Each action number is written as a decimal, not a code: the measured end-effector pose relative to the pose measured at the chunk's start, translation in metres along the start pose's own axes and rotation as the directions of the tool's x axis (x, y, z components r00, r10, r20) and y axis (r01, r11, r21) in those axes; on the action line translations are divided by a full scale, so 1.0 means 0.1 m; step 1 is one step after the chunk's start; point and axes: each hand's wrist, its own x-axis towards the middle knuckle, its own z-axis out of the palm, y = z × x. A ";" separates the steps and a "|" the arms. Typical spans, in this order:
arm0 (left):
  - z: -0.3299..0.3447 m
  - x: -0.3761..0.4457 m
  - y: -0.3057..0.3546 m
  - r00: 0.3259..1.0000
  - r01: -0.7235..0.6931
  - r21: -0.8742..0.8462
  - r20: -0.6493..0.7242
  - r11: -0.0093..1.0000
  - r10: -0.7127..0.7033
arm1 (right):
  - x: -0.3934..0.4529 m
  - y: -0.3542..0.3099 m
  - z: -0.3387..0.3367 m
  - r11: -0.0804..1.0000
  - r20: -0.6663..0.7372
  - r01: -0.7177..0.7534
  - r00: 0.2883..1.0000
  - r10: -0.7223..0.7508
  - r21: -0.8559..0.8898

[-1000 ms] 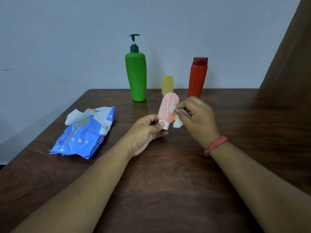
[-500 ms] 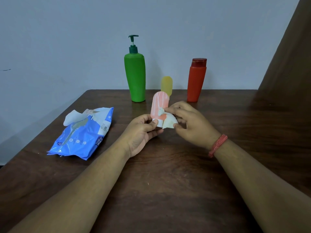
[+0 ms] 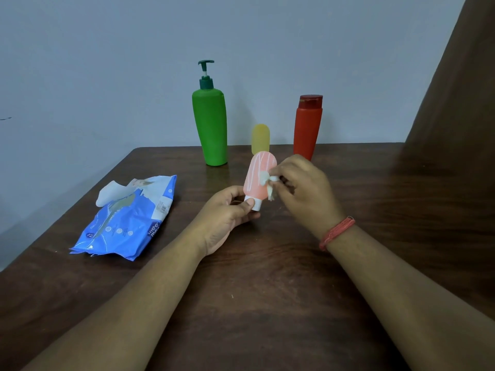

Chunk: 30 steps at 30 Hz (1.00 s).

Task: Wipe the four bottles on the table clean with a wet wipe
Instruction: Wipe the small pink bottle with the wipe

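Now I hold the small pink bottle (image 3: 259,175) upright above the desk (image 3: 267,303), cap down: my left hand (image 3: 227,212) has its grip closed on the white cap end, thumb and fingers pinching it. My right hand (image 3: 302,188) pinches a crumpled wet wipe (image 3: 268,183) and presses it against the right side of the pink body, about the middle. So I judge the step in hand is the wiping of this bottle. At the back of the desk stand the green pump bottle (image 3: 210,127), the small yellow bottle (image 3: 260,139) and the red bottle (image 3: 307,127), all upright and apart from each other. The blue wipe pack (image 3: 126,223) lies open at my left. For the next move, I think the left grip must turn the bottle, so that the wipe reaches the hidden side; whether the other three are clean I cannot tell
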 end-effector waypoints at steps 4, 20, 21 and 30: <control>0.00 0.00 0.00 1.000 0.001 0.002 -0.019 1.000 -0.001 | -0.01 -0.04 -0.01 1.000 0.095 -0.005 0.995 0.006 -0.006; -0.02 0.00 -0.01 0.997 -0.014 0.105 -0.074 0.994 0.022 | 0.00 -0.15 -0.02 0.997 0.134 -0.067 0.989 0.071 -0.031; -0.02 0.00 -0.01 0.997 -0.015 0.123 -0.068 0.992 0.023 | 0.01 -0.14 -0.03 0.993 0.085 -0.116 0.989 0.118 -0.022; -0.03 0.01 0.00 0.995 -0.032 -0.021 -0.090 0.999 0.030 | 0.00 -0.18 0.06 0.989 0.173 -0.048 0.985 0.023 0.143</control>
